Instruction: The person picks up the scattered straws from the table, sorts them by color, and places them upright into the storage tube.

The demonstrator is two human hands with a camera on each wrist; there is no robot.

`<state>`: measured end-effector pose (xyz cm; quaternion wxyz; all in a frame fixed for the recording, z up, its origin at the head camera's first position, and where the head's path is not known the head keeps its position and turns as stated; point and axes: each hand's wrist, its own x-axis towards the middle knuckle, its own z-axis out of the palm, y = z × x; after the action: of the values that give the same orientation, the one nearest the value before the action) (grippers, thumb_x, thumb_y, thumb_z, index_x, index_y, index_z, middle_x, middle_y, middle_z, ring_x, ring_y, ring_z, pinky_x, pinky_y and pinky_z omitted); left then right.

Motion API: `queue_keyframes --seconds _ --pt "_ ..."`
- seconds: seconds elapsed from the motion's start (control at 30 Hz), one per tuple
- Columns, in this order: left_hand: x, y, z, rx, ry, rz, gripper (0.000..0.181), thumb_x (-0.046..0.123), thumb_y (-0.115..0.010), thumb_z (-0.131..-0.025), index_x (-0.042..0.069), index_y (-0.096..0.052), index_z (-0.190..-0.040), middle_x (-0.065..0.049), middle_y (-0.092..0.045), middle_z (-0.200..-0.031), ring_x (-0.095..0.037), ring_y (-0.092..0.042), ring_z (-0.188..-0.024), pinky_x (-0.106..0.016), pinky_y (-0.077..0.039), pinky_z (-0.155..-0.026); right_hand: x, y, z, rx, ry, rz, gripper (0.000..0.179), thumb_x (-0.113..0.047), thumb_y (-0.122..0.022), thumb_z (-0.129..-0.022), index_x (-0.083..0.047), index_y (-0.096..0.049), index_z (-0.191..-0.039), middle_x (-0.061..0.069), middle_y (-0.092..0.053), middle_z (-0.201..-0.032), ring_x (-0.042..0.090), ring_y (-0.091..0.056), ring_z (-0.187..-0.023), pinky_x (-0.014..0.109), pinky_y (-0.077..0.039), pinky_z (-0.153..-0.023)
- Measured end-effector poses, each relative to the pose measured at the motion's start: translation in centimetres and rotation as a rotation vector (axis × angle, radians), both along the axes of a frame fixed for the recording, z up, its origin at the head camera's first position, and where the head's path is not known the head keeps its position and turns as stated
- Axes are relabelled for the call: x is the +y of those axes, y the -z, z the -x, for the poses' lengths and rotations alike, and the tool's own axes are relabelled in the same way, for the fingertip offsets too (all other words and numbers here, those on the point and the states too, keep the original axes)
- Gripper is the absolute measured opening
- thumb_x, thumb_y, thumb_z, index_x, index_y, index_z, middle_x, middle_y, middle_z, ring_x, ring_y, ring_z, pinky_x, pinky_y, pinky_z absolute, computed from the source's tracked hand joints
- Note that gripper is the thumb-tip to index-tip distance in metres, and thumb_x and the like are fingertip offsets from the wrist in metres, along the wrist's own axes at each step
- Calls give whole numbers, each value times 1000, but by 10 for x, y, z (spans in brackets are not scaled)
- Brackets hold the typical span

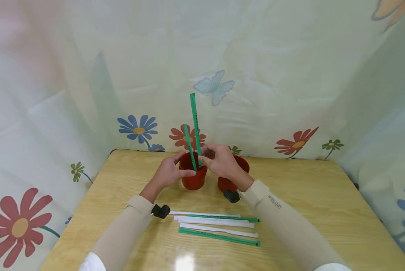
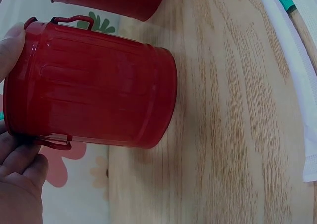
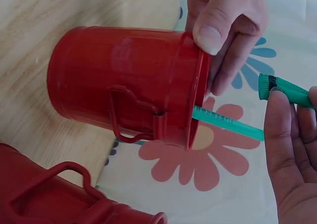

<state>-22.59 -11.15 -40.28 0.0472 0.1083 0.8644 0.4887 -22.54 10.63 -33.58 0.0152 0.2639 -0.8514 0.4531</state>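
Observation:
My left hand (image 1: 167, 173) holds the left red metal bucket (image 1: 193, 182) at its rim, thumb on the near side and fingers round the far side. Inside that bucket leans one green wrapped straw (image 1: 188, 140) with dark print. A second, taller green straw (image 1: 195, 116) is pinched by my right hand (image 1: 220, 161) over the bucket's mouth. In the right wrist view, the lower end of the pinched straw (image 3: 290, 91) is outside the bucket, apart from its rim. Another red bucket (image 1: 224, 185) stands to the right, partly hidden behind my right hand and wrist.
Nearer me on the wooden table (image 1: 300, 203) lie several white strips (image 1: 219, 223) and green straws (image 1: 219, 236), roughly parallel. A floral curtain (image 1: 256, 113) hangs right behind the table's far edge.

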Motion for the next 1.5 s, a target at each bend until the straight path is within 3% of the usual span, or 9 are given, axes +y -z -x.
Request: queue_keyframes --seconds 0.2,0.37,0.7,0.93,1.07,1.3,1.5 --pt "6 1 4 0 11 12 80 37 -81 -81 24 -44 -150 0 -54 -146 -30 -43 -142 -53 -44 -111 0 4 11 20 26 -8 8 -11 -68 -92 -5 -71 -97 8 -70 -84 22 -64 -73 30 -57 -67" --pt "7 2 3 -20 9 8 81 36 -81 -81 22 -42 -150 0 -51 -149 -29 -42 -144 -51 -43 -112 -2 13 17 40 46 -58 4 -10 -69 -91 -6 -71 -90 5 -69 -79 15 -62 -69 28 -55 -63" --pt "4 4 0 -24 5 8 82 37 -80 -81 20 -41 -151 -1 -46 -153 -31 -38 -146 -52 -40 -114 -8 18 22 -38 63 -121 6 -11 -68 -90 -6 -72 -90 6 -68 -81 19 -58 -71 27 -52 -61" --pt "3 7 -5 -44 2 5 82 39 -79 -82 21 -39 -152 -1 -55 -144 -29 -51 -134 -50 -50 -105 -9 25 24 -82 74 -155 8 -11 -67 -90 -6 -73 -93 5 -71 -84 20 -60 -73 27 -54 -61" --pt "2 9 -3 -38 -4 1 80 38 -80 -82 21 -43 -150 -1 -52 -148 -30 -45 -141 -52 -45 -111 -11 27 25 -111 85 -169 10 -13 -67 -91 -5 -74 -94 7 -72 -88 19 -62 -73 27 -56 -63" --pt "0 7 1 -26 -5 5 76 36 -81 -81 27 -45 -148 -1 -54 -146 -29 -40 -145 -53 -40 -115 -12 22 27 -169 94 -137 17 -16 -67 -93 -1 -74 -99 11 -73 -91 21 -70 -75 28 -58 -67" --pt "1 2 6 -8 -6 19 78 38 -81 -81 28 -44 -149 -2 -54 -147 -29 -41 -144 -52 -40 -114 -5 7 20 -140 78 -117 17 -16 -67 -93 -3 -74 -99 11 -73 -92 22 -67 -77 30 -57 -67"
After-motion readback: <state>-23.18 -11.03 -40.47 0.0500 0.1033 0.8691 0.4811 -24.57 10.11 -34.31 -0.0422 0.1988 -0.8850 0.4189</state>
